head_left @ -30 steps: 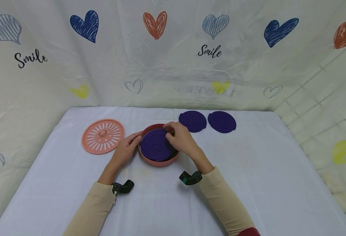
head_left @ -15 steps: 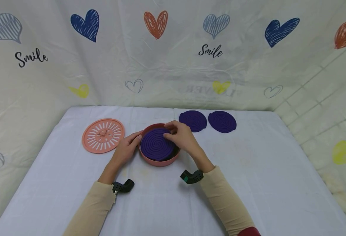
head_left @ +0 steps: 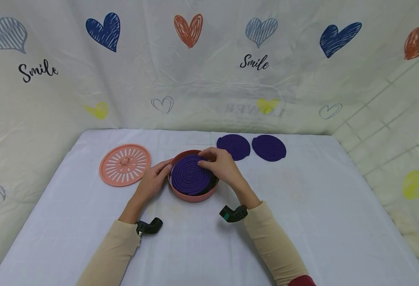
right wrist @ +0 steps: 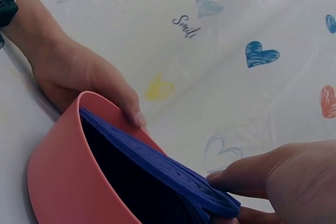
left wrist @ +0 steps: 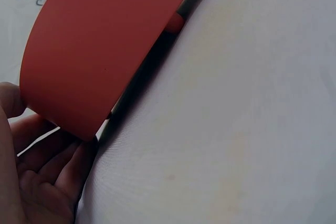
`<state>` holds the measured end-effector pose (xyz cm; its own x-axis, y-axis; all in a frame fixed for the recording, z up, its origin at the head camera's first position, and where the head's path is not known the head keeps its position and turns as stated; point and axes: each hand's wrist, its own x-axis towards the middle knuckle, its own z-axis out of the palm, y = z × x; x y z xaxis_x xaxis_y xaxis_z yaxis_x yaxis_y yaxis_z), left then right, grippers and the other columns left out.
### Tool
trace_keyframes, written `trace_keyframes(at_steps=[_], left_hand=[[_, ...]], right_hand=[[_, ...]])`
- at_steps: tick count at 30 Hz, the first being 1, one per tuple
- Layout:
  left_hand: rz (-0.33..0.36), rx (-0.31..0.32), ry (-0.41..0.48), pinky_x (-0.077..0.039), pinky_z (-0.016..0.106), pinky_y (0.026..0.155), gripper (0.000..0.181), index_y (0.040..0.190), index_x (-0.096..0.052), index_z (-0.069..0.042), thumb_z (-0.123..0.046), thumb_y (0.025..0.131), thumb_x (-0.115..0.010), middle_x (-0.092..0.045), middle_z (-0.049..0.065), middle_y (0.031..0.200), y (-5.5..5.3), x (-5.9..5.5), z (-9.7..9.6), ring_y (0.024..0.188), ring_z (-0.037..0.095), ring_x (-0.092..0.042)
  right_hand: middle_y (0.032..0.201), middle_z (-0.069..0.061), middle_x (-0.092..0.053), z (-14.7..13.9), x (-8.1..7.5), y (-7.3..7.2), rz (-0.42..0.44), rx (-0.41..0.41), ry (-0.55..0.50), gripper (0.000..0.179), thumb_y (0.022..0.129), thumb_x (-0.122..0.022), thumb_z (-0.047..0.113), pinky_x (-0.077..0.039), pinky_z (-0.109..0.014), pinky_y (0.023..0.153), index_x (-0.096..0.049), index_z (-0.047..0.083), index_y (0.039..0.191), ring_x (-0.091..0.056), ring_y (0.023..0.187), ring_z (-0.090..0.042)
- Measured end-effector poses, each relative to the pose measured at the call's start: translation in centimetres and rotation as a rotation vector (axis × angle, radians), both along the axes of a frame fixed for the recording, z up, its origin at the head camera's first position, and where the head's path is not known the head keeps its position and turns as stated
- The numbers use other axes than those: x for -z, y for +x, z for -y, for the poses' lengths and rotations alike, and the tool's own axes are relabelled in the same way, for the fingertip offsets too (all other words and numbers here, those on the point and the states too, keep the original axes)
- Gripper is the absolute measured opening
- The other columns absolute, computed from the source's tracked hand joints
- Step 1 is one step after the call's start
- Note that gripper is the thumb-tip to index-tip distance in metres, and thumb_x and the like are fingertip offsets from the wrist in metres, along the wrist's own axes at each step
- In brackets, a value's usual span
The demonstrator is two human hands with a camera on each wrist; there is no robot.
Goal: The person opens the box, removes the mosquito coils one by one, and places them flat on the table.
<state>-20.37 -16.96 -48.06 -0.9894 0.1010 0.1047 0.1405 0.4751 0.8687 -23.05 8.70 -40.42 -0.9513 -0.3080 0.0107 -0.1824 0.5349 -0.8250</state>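
Note:
A round coral-coloured mosquito coil holder (head_left: 194,198) stands at the middle of the table. My left hand (head_left: 151,182) grips its left side, thumb at the rim and fingers (left wrist: 68,169) under the lower edge. Over the holder's opening, my right hand (head_left: 223,167) pinches the far right edge of a purple spiral mosquito coil (head_left: 191,174), thumb on top. In the right wrist view this coil (right wrist: 157,166) tilts, its far edge down inside the wall and the pinched edge raised. Dark shadow hides most of the holder's inside.
A slotted coral lid (head_left: 114,174) with a small knob lies left of the holder. Two more purple coils, one (head_left: 236,145) behind my right hand and another (head_left: 268,147) farther right, lie near the table's back edge. A heart-printed curtain (head_left: 209,79) hangs behind.
My right thumb has slid inward over the coil's edge, and the coil has shifted slightly right in the holder. The left hand keeps its place.

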Motion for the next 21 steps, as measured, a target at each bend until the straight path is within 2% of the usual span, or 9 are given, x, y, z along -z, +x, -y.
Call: trace_keyframes(at_steps=[3,12,17,21], left_hand=[[-0.001,-0.001,-0.008,-0.042,0.048,0.116,0.043,0.138,-0.062,-0.02,-0.043,0.104,-0.05,-0.066,0.005,0.135,0.0,0.0,0.0,0.136,0.024,-0.055],[-0.008,0.002,-0.009,-0.042,0.048,0.116,0.044,0.139,-0.062,-0.019,-0.043,0.104,-0.05,-0.066,0.005,0.136,0.0,-0.1,0.0,0.136,0.024,-0.055],[-0.007,0.004,-0.006,-0.042,0.048,0.116,0.044,0.139,-0.062,-0.02,-0.044,0.104,-0.05,-0.065,0.005,0.136,0.0,-0.1,0.0,0.136,0.024,-0.054],[-0.005,0.002,-0.006,-0.042,0.048,0.116,0.044,0.139,-0.062,-0.02,-0.044,0.104,-0.05,-0.066,0.005,0.136,0.0,-0.1,0.0,0.137,0.024,-0.054]], right_hand=[[0.113,-0.003,-0.073,0.0,0.0,0.0,0.004,-0.028,0.001,0.025,0.091,-0.074,0.021,-0.054,-0.036,0.088,-0.074,0.015,0.115,-0.065,0.098,-0.019],[0.115,-0.003,-0.072,-0.4,0.1,-0.2,0.033,-0.086,-0.008,0.019,0.092,-0.073,0.02,-0.054,-0.035,0.092,-0.075,0.016,0.11,-0.065,0.101,-0.017],[0.109,-0.003,-0.072,-0.8,0.0,-0.4,0.04,-0.116,-0.023,0.021,0.09,-0.075,0.02,-0.051,-0.029,0.082,-0.076,0.014,0.11,-0.061,0.092,-0.016],[0.093,-0.002,-0.068,-1.0,0.0,-0.6,0.051,-0.139,-0.04,0.023,0.089,-0.076,0.02,-0.044,-0.025,0.067,-0.076,0.014,0.111,-0.053,0.08,-0.016]])
